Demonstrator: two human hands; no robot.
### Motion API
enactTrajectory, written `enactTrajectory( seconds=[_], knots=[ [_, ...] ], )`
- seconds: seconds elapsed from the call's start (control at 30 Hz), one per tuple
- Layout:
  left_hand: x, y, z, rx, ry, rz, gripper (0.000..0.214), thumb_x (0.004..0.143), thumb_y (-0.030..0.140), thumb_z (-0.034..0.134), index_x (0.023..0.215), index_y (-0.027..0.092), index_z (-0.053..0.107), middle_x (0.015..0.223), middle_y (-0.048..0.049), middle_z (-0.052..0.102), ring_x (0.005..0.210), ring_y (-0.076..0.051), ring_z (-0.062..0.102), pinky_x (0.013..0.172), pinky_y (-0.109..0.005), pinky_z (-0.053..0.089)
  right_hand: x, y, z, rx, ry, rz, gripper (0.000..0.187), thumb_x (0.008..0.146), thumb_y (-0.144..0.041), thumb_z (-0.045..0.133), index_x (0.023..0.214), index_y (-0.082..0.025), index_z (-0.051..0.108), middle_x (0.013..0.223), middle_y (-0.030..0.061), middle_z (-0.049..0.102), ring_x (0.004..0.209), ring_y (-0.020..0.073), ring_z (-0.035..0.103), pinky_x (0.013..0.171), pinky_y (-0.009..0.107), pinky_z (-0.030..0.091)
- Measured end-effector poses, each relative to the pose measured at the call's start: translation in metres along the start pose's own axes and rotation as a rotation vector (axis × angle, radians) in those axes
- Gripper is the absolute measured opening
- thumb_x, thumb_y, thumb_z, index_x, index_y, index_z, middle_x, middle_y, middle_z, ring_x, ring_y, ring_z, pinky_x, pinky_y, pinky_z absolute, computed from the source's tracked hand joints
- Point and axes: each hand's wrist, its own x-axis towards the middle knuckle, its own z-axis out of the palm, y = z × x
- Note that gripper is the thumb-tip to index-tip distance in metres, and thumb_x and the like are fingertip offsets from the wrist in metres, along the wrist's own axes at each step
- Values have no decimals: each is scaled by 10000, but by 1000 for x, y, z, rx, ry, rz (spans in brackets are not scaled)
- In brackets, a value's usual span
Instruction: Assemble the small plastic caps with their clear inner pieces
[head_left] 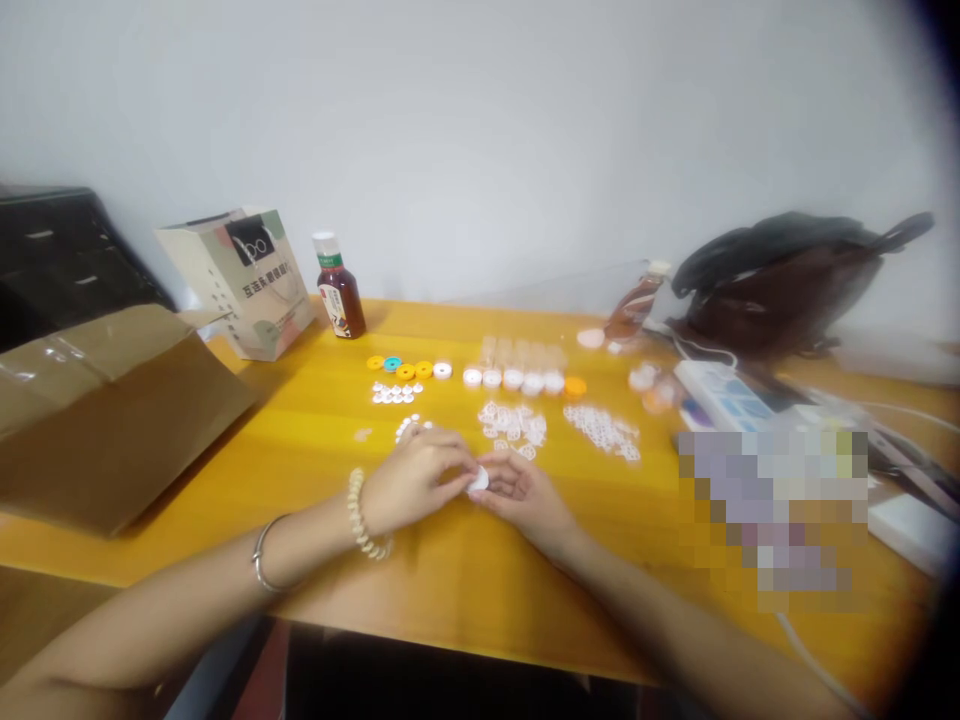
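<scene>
Between my two hands is a small round white piece [478, 481], perhaps a cap; blur hides its detail. My left hand [421, 478], with a beaded bracelet and a metal bangle on its arm, pinches the piece from the left. The fingers of my right hand [529, 500] close on its right edge. Just beyond my left hand lie small white round pieces [409, 427] and a cluster of white pieces with pointed tops [394, 394]. Past my right hand are flat white openwork pieces [514, 428] and a second group of small white pieces [602, 430].
Behind these runs a row of yellow, blue and white round caps [405, 371], with clear cylinders [525, 354] at the back. A cardboard box [120, 410], paper bag [259, 285] and dark bottle [341, 295] stand left. Rightward are another bottle [636, 305], a dark bag [780, 285] and a power strip [720, 395].
</scene>
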Motion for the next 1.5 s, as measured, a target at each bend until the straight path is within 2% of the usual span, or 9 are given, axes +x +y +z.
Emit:
enactTrajectory(
  seconds=[0.17,0.3,0.57,0.7,0.87,1.07,1.17,1.27,1.5],
  knots=[
    [18,0,-17,-15,16,24,185,834,296,517,913,190,646,886,-36,644,841,-165,567,799,-331,391,1,0,-2,0,43,11,388,551,-298,772,853,-209,545,770,-6,678,741,142,639,813,327,474],
    [72,-9,-19,-59,40,64,208,813,295,525,920,151,630,915,-52,649,841,-153,580,784,-289,425,0,-1,-2,-39,47,43,383,542,-304,775,839,-200,558,784,10,682,745,149,639,806,331,476],
    [202,-12,51,112,-85,173,241,754,268,538,926,119,616,989,-112,623,945,-222,551,828,-321,403,-5,-3,-4,-86,-37,103,390,529,-303,777,830,-180,562,785,22,680,727,141,630,778,325,481],
    [224,-12,75,105,-137,129,218,712,235,546,866,102,625,939,-141,628,922,-253,558,800,-338,410,-5,-5,-5,-93,-55,128,397,527,-295,776,840,-175,563,783,16,672,723,129,623,771,310,483],
    [233,-16,84,16,-169,90,248,687,175,570,912,79,618,971,-154,623,944,-260,552,790,-339,418,-6,-6,-5,-103,-63,134,396,532,-293,774,846,-179,563,784,12,669,730,129,626,778,312,489],
    [204,-20,47,-262,-124,53,428,835,311,477,1200,87,454,1099,-147,581,901,-155,576,755,-270,445,-6,-6,-5,-99,-64,106,369,539,-299,772,831,-188,576,772,10,676,716,132,634,761,312,503],
    [160,-24,11,-909,-203,-78,419,839,279,495,1241,178,432,1178,-134,546,878,-151,589,694,-264,454,-5,-7,-5,-91,-56,92,375,542,-305,773,839,-186,578,794,21,685,733,143,641,770,325,504],
    [112,-31,-15,-1245,-259,-187,349,838,244,499,1186,221,501,1180,-105,548,866,-152,594,700,-267,459,-4,-5,-5,-69,-23,92,383,542,-304,776,846,-186,574,817,28,692,741,147,644,788,334,497],
    [28,-48,-17,-1333,-164,-310,301,789,235,576,1089,209,562,1082,-78,585,889,-152,593,743,-262,458,-3,-1,-5,-43,14,85,393,555,-294,770,878,-188,574,806,19,691,723,138,641,789,333,491]
  ],
)
